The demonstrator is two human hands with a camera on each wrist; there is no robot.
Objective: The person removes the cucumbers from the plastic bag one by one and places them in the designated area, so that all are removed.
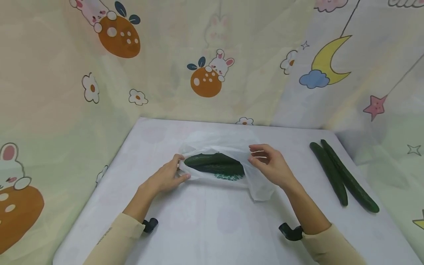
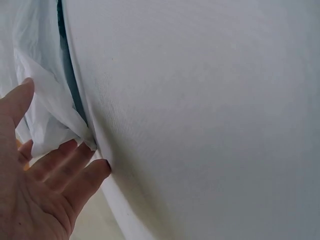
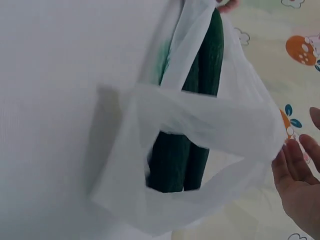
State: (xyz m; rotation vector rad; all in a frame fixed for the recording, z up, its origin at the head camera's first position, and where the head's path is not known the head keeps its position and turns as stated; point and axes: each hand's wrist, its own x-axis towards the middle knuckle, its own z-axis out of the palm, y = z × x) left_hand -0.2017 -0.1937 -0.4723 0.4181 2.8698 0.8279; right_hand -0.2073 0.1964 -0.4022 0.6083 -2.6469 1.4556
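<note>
A white translucent plastic bag (image 1: 260, 189) with green print lies across the middle of the table. Two dark green cucumbers (image 3: 170, 162) show through openings in its film, side by side. At the bag's left end, my left hand (image 1: 167, 176) holds the plastic between thumb and fingers; the left wrist view shows bag film overlapping some fingertips. My right hand (image 1: 273, 165) is at the bag's right side, fingers bent loosely and thumb apart from them. In the right wrist view its fingertips touch the edge of the film.
Two more cucumbers (image 1: 351, 176) lie nearly parallel on the right side of the white table (image 1: 212, 221). Behind and beside the table hangs a curtain (image 1: 165, 66) printed with rabbits, flowers and a moon. A dark wrist camera (image 1: 291, 232) is strapped on each wrist.
</note>
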